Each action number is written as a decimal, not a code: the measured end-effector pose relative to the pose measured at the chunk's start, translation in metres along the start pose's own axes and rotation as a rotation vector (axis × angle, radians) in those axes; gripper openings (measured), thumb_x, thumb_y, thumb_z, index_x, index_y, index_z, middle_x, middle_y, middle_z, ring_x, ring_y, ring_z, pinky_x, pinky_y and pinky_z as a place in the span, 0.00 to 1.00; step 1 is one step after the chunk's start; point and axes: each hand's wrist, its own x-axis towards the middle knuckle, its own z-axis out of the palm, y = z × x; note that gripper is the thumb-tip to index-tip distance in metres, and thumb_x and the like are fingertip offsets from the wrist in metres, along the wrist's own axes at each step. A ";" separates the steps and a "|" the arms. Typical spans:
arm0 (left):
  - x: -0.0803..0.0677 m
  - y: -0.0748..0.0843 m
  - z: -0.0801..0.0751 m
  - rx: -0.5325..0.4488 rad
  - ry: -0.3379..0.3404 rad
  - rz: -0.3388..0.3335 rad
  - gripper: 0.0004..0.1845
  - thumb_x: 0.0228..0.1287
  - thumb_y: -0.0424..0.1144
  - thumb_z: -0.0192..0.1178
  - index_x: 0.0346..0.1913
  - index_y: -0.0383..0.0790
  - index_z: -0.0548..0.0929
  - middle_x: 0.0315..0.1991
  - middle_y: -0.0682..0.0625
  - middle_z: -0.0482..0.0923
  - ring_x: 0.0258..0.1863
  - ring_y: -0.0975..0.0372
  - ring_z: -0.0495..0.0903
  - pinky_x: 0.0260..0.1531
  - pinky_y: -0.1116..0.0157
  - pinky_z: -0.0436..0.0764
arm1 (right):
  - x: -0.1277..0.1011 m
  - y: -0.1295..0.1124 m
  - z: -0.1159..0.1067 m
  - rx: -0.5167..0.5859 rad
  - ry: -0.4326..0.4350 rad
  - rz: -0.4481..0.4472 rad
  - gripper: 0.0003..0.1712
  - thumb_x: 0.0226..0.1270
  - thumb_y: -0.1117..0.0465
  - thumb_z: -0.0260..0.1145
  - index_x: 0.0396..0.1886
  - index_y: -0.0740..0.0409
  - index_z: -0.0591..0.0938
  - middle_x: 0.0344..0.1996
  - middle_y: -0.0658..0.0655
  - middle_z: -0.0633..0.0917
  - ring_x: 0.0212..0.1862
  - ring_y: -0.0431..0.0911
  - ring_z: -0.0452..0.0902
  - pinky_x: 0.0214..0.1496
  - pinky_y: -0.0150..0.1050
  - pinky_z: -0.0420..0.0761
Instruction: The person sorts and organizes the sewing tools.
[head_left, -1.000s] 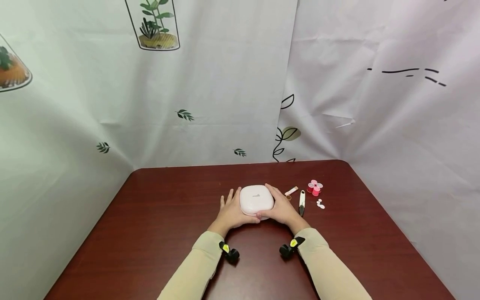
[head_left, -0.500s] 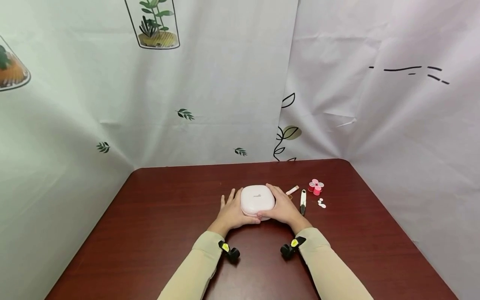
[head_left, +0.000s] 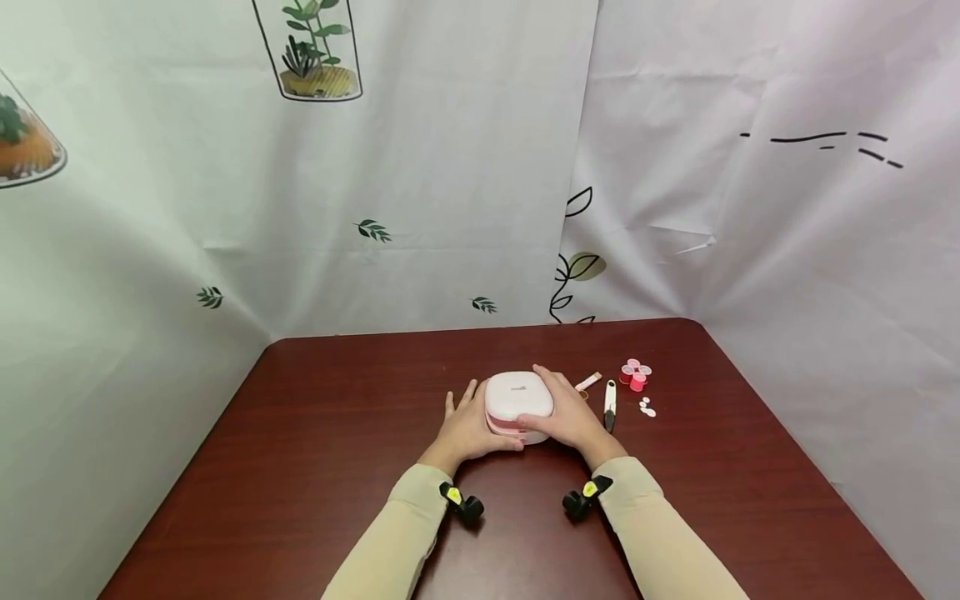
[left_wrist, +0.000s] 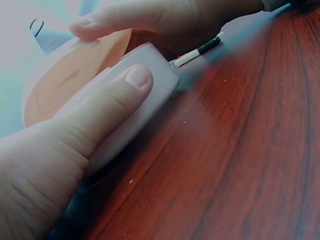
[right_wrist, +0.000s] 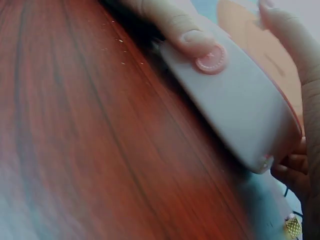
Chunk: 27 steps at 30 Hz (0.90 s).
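Observation:
A rounded white box (head_left: pixel 517 398) with a pink inside sits at the middle of the dark red table (head_left: pixel 322 467). My left hand (head_left: pixel 471 417) holds its left side, with the thumb (left_wrist: pixel 117 97) pressed on the front wall. My right hand (head_left: pixel 558 410) grips the lid from the right, its thumb on the front edge. The lid stands slightly raised at the front, so a pink gap shows. In the right wrist view the box (right_wrist: pixel 245 115) shows a round pink button (right_wrist: pixel 212 59) beside my left thumb (right_wrist: pixel 177 25).
Right of the box lie white-handled snips (head_left: pixel 609 405), a small pinkish stick (head_left: pixel 588 382), a cluster of pink thread spools (head_left: pixel 634 375) and white buttons (head_left: pixel 647 408). Printed curtains close in the table at the back and both sides.
The lid's front edge has lifted a little under my right hand, and a pink gap now shows. My left hand stays on the box's side.

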 end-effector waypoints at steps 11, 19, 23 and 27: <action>-0.006 0.000 -0.002 -0.031 0.020 0.028 0.71 0.30 0.80 0.71 0.79 0.48 0.58 0.76 0.52 0.63 0.79 0.50 0.50 0.72 0.36 0.37 | 0.010 -0.013 -0.009 -0.053 0.059 -0.012 0.52 0.57 0.33 0.71 0.77 0.47 0.64 0.72 0.61 0.69 0.68 0.59 0.70 0.65 0.64 0.71; -0.006 -0.004 0.000 -0.017 0.009 0.022 0.72 0.31 0.81 0.70 0.79 0.47 0.56 0.77 0.52 0.62 0.79 0.51 0.50 0.73 0.37 0.36 | 0.033 -0.022 -0.021 -0.037 0.095 -0.015 0.48 0.62 0.33 0.67 0.77 0.47 0.64 0.76 0.60 0.63 0.74 0.59 0.62 0.68 0.66 0.66; -0.005 -0.004 0.001 -0.004 0.005 0.028 0.71 0.31 0.82 0.68 0.78 0.48 0.58 0.76 0.53 0.63 0.79 0.52 0.50 0.73 0.37 0.36 | 0.046 -0.023 -0.028 -0.012 0.096 0.027 0.48 0.67 0.31 0.61 0.79 0.47 0.61 0.77 0.61 0.61 0.75 0.60 0.59 0.69 0.67 0.64; -0.007 -0.003 0.002 -0.013 0.010 0.043 0.69 0.32 0.82 0.68 0.78 0.48 0.59 0.75 0.53 0.65 0.79 0.52 0.52 0.72 0.36 0.38 | 0.057 -0.024 -0.034 -0.002 0.063 0.076 0.48 0.72 0.28 0.52 0.83 0.45 0.53 0.79 0.62 0.57 0.77 0.61 0.54 0.71 0.68 0.59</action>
